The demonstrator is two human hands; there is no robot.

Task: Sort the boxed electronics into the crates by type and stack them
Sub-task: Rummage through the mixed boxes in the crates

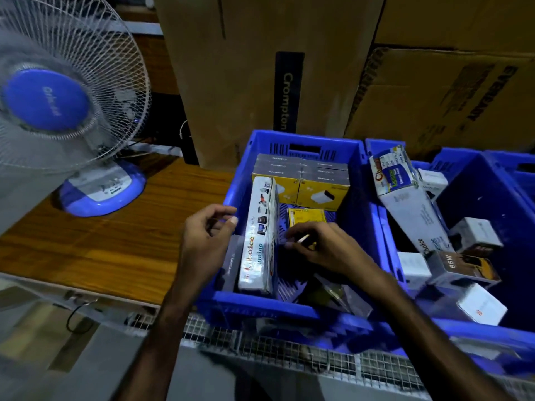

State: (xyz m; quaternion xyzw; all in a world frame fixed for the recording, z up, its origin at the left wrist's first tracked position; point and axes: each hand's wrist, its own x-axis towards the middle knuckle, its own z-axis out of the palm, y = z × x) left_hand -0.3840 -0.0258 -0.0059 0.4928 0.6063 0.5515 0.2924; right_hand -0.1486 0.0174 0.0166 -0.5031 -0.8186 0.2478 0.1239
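Fingers (228, 219) of your left hand (207, 238) curl loosely at the near-left wall of the left crate (304, 140) and hold nothing, while your right hand (321, 247) pinches something small and pale that you cannot identify, just beside the long white Lumino box (259, 235) standing on edge. At the crate's far end the yellow-and-grey boxes (301, 176) already sit stacked, so that type looks sorted. Much remains: the right crate (385, 227) holds a jumble, with a second long white box (405, 192) leaning over small white boxes (477, 233) and an 85W box (460, 264).
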